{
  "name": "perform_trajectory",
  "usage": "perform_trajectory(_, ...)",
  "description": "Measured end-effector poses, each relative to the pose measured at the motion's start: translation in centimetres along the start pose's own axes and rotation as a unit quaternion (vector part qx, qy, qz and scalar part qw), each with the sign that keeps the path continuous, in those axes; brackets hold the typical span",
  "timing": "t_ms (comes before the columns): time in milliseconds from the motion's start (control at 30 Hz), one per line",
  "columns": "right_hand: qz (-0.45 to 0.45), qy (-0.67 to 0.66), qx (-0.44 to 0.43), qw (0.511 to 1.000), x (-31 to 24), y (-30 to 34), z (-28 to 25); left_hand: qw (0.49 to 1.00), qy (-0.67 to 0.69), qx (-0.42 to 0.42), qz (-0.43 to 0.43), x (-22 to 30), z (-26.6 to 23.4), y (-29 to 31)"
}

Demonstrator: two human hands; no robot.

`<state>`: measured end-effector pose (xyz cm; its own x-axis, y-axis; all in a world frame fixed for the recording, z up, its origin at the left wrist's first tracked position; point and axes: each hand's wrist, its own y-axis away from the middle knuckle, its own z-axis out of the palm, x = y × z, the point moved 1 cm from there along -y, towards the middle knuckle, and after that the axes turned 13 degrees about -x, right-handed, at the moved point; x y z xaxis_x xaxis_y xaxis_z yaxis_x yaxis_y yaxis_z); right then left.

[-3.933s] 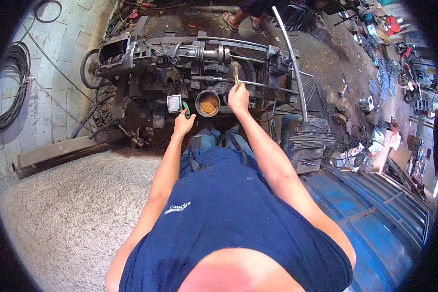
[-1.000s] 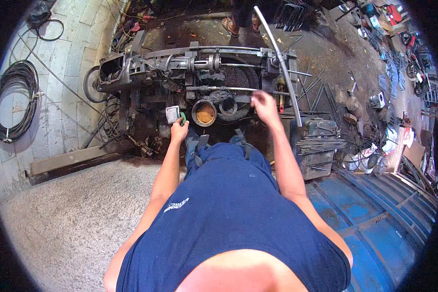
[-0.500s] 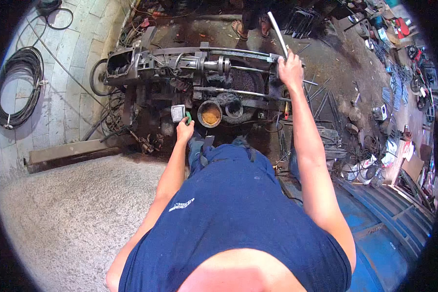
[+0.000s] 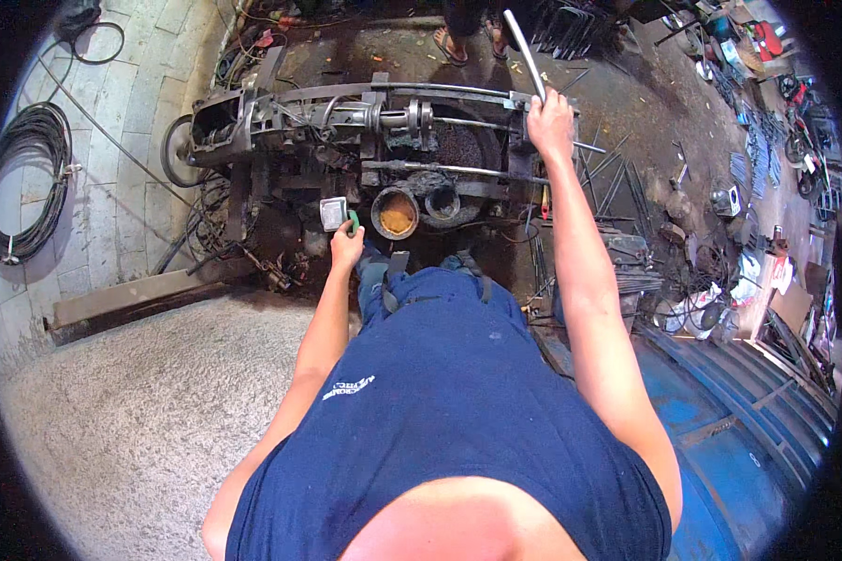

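Note:
A long machine (image 4: 416,168) with greasy metal bars lies across in front of me. My right hand (image 4: 552,123) is closed around the lower part of a shiny metal lever (image 4: 525,51), which rises tilted at the machine's right end. My left hand (image 4: 347,247) is at the machine's near side, its fingers closed on a small green part (image 4: 353,222) beside a pale grey square box (image 4: 333,213). To the right of that hand, a round metal cup (image 4: 382,227) holds orange-brown matter. Next to it sits a dark round opening (image 4: 442,202).
A coiled black cable (image 4: 30,182) lies on the tiled surface at left. Another person's sandalled feet (image 4: 451,45) stand beyond the machine. Thin metal rods (image 4: 644,201) litter the floor at right, with assorted clutter behind. A blue metal panel (image 4: 720,430) lies at lower right.
The whole view has shifted slightly, so everything appears a little further left and up. Both hands keep their places on the lever and the green part.

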<state>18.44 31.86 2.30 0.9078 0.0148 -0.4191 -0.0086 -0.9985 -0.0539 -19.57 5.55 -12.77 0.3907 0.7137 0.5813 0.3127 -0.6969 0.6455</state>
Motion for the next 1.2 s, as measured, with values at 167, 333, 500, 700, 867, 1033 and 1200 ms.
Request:
perform_trajectory(167,0.013,-0.011,-0.015,1.0,0.2,-0.3,-0.1,0.997,-0.061,0.031,0.021,-1.5,0.4,-1.4)
perform_trajectory(333,0.018,-0.016,-0.025,0.999,0.3,-0.4,0.3,0.999,-0.03,0.011,-0.005,0.3,0.2,-0.4)
perform_trajectory(500,0.016,-0.023,-0.016,0.999,-0.1,-0.2,0.1,0.999,-0.034,0.01,-0.015,0.2,0.1,-0.4)
perform_trajectory(700,0.019,-0.031,-0.015,0.999,-0.1,-0.1,0.0,0.999,-0.013,-0.016,-0.029,0.9,0.0,0.0)
perform_trajectory(867,0.027,-0.032,-0.02,0.999,0.0,-0.3,0.0,1.0,-0.019,-0.003,-0.019,0.5,0.0,-0.2)
perform_trajectory(1033,0.027,-0.025,-0.029,0.999,-0.4,-0.2,-0.1,0.998,-0.053,0.018,-0.007,-1.0,0.3,-1.3)
perform_trajectory(1200,0.032,-0.03,-0.029,0.999,-0.5,0.0,0.0,0.999,-0.013,-0.024,-0.046,0.8,0.0,-0.1)
